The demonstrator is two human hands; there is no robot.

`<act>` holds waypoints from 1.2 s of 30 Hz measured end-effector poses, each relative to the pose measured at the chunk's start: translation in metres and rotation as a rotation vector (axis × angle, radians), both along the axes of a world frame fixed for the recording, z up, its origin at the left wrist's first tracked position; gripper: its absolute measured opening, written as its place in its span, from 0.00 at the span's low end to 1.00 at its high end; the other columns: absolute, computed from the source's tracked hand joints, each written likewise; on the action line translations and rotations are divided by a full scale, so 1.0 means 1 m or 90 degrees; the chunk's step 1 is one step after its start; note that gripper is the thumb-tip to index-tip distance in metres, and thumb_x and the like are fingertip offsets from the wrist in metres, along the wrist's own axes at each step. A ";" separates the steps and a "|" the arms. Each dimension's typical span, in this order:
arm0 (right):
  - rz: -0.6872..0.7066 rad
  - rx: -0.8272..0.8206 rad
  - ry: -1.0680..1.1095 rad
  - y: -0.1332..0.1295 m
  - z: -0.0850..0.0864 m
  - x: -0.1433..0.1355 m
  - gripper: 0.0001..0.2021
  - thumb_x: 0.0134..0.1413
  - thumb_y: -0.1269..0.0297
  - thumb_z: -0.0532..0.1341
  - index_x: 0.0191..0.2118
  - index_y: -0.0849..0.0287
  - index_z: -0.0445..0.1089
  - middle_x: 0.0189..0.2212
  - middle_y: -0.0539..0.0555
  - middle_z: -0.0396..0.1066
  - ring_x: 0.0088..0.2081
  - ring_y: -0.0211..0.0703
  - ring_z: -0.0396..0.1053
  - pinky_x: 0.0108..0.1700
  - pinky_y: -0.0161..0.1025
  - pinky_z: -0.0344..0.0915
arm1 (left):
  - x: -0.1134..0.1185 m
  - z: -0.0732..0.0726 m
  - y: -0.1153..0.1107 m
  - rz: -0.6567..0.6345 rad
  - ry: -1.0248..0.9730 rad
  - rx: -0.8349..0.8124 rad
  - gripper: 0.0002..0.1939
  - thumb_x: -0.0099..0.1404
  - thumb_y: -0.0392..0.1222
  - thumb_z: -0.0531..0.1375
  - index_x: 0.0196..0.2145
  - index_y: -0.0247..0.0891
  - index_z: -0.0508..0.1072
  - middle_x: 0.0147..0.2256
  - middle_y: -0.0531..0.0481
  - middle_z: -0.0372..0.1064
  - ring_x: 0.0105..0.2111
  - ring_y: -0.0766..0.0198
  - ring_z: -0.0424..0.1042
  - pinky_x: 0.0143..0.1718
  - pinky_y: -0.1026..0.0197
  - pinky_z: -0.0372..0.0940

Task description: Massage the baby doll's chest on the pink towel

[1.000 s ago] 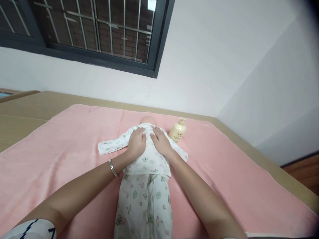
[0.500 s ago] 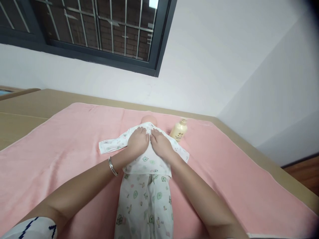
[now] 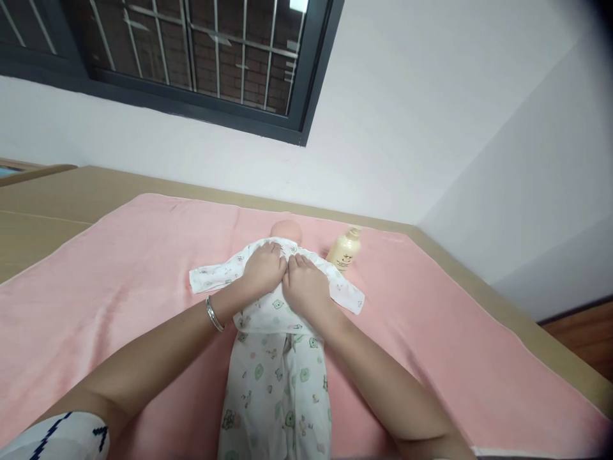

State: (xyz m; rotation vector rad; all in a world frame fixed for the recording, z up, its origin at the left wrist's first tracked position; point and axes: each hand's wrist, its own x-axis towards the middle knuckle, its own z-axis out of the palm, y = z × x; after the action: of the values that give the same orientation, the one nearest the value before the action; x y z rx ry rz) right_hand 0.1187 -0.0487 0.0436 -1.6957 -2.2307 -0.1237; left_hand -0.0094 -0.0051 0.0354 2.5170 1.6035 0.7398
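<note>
A baby doll lies on its back in a white baby shirt point(image 3: 278, 304) with small green and brown prints and matching trousers point(image 3: 275, 390). The smooth crown of the doll's head point(image 3: 286, 230) shows beyond the collar. On the left of the chest, my left hand point(image 3: 264, 267) has its fingers bent over the shirt fabric. My right hand point(image 3: 306, 284) sits right beside it, closed at the shirt's middle. Fingertips and thumbs of both hands nearly meet there, and the cloth pinched beneath them is mostly hidden. Both shirt sleeves lie spread outward.
A pale yellow bottle point(image 3: 345, 249) leans by the doll's shoulder on the right. Everything rests on a pink blanket point(image 3: 158, 243) over a wooden surface point(image 3: 62, 191). Behind stand a white wall point(image 3: 373, 128) and a dark-framed window point(image 3: 301, 89) with bars.
My right hand has shifted slightly toward me and to the left, its fingers more bent. The shirt's collar has moved a little, baring more of the doll's head. My left hand stays nearly in place.
</note>
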 end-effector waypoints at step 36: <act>0.022 -0.110 0.190 0.048 -0.006 0.026 0.23 0.68 0.64 0.48 0.63 0.65 0.64 0.65 0.62 0.61 0.68 0.54 0.53 0.69 0.52 0.50 | 0.010 -0.016 -0.004 0.022 0.071 0.074 0.25 0.71 0.38 0.46 0.59 0.20 0.66 0.60 0.27 0.65 0.63 0.46 0.62 0.64 0.46 0.55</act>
State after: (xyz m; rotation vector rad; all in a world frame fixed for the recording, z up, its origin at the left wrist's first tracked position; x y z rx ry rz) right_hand 0.1447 -0.0008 0.0375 -1.6343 -2.0934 0.3182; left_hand 0.0008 -0.0091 0.0193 2.6616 1.6900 0.7297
